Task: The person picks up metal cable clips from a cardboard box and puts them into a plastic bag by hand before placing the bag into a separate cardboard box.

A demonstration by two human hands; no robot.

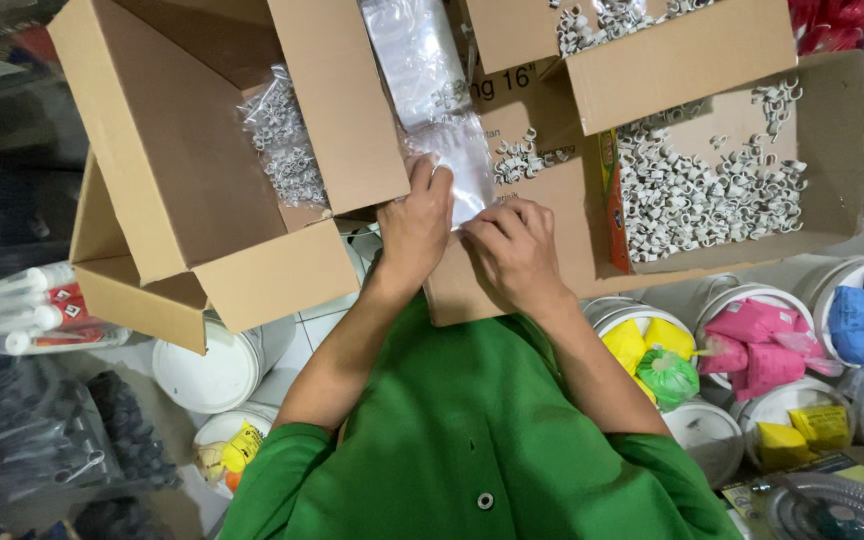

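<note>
Clear plastic bag at 12 o'clock of both hands, lying on cardboard flap. Left hand pinches bag's near edge; right hand fingers closed on same edge. Film looks light, limp, slippery; grip at mouth edge. White cable clips at 2 o'clock.

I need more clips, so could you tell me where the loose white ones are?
In the head view, the loose white clips fill the open cardboard box at upper right.

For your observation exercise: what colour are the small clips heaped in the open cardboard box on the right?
White: the clips show best in the head view, against the brown box.
</note>
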